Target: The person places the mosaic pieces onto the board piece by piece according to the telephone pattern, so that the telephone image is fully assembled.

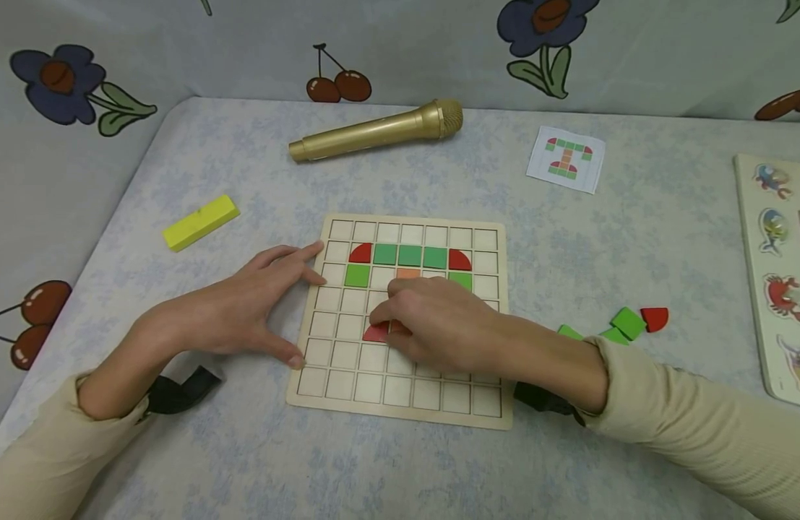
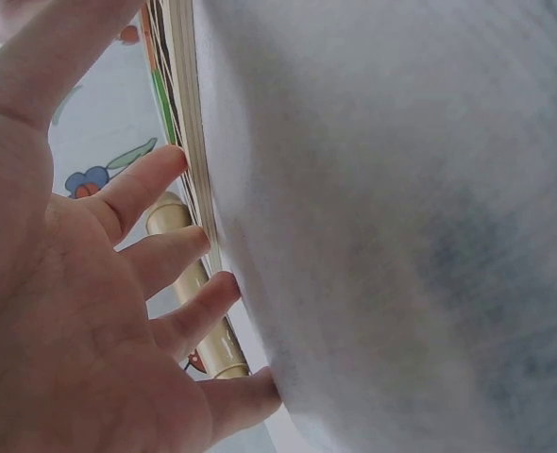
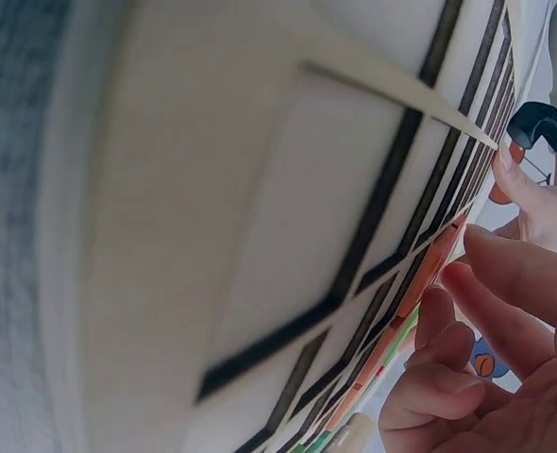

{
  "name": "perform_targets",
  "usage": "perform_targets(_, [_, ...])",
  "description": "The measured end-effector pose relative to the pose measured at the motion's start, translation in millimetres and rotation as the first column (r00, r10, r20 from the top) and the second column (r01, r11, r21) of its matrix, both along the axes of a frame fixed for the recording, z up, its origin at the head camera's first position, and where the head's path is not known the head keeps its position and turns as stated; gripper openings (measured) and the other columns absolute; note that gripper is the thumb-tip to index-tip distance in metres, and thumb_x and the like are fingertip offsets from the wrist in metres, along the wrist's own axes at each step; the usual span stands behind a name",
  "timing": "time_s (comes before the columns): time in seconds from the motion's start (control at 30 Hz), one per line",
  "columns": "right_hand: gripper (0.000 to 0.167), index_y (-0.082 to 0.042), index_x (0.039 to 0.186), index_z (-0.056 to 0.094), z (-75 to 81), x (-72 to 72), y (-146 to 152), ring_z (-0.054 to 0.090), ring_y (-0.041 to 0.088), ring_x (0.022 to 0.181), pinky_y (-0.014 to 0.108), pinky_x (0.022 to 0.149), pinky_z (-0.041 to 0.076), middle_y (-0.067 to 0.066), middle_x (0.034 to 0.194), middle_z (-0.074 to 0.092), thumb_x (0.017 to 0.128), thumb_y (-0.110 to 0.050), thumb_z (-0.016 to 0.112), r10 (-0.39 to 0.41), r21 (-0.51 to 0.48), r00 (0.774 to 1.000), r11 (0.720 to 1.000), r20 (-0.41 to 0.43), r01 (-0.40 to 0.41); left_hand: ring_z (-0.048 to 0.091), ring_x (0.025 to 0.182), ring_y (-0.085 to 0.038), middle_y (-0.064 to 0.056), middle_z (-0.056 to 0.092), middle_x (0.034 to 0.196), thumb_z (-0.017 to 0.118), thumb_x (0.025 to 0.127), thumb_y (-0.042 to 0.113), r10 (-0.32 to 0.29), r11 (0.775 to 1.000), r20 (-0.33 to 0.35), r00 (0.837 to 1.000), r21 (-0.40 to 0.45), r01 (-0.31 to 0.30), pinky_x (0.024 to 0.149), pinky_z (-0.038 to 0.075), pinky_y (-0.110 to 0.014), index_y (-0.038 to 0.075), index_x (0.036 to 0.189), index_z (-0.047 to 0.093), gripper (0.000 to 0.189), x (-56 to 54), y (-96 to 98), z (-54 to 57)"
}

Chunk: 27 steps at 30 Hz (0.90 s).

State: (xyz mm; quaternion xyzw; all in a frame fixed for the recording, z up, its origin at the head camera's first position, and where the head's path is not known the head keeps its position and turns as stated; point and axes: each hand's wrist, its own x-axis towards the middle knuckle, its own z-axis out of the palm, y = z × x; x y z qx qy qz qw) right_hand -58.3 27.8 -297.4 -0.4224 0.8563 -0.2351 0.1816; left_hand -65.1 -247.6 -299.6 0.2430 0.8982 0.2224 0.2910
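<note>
A pale wooden grid board (image 1: 400, 412) lies on the table, with red quarter-circles and green squares in its upper rows and an orange square (image 1: 409, 274) below them. My right hand (image 1: 441, 325) is over the board's middle, fingers curled, pinching a red quarter-circle tile (image 1: 376, 332) at a lower cell; the hand hides the cells under it. In the right wrist view, the thumb and index fingertips meet close at the red tile (image 3: 456, 226). My left hand (image 1: 233, 307) spreads along the board's left edge, and in the left wrist view its fingertips (image 2: 170, 160) rest by that edge.
Loose green tiles (image 1: 628, 323) and a red quarter-circle (image 1: 655, 319) lie to the right, partly behind my right forearm. A pattern card (image 1: 566, 159), a gold microphone (image 1: 376, 133) and a yellow block (image 1: 201, 222) lie farther back. A sea-animal puzzle board (image 1: 757, 267) sits at the right edge.
</note>
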Motion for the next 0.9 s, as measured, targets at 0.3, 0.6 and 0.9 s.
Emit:
perform_targets(0.3, [0.013, -0.018, 0.093, 0.073, 9.5, 0.4, 21, 0.045, 0.008, 0.07, 0.026, 0.059, 0.042, -0.008, 0.079, 0.053, 0.09, -0.007, 0.068, -0.053, -0.056, 0.998, 0.997, 0.021, 0.054, 0.003, 0.147, -0.029, 0.003, 0.006, 0.164, 0.091, 0.064, 0.047, 0.013, 1.0, 0.009, 1.0, -0.012, -0.012, 0.11, 0.024, -0.056, 0.019, 0.133, 0.05, 0.085, -0.7, 0.7, -0.7])
perform_targets(0.6, [0.024, -0.012, 0.11, 0.074, 9.8, 3.2, 91, 0.048, 0.006, 0.067, 0.026, 0.059, 0.043, -0.009, 0.088, 0.059, 0.086, -0.01, 0.075, -0.222, -0.063, 0.975, 0.973, 0.025, 0.223, 0.003, 0.147, -0.029, 0.003, 0.004, 0.164, 0.091, 0.063, 0.049, 0.012, 1.0, 0.006, 1.0, -0.018, -0.012, 0.11, 0.024, -0.057, 0.02, 0.133, 0.05, 0.086, -0.7, 0.8, -0.6])
perform_targets(0.9, [0.028, -0.012, 0.106, 0.074, -3.7, 9.5, 176, 0.043, 0.004, 0.063, 0.022, 0.05, 0.036, -0.01, 0.08, 0.054, 0.08, -0.005, 0.08, -0.411, -0.029, 0.891, 0.91, -0.191, 0.414, 0.003, 0.147, -0.03, 0.0, 0.005, 0.165, 0.09, 0.065, 0.048, 0.012, 1.0, 0.001, 1.0, 0.018, -0.012, 0.108, 0.025, -0.057, 0.018, 0.132, 0.05, 0.084, 1.3, -0.1, 2.2])
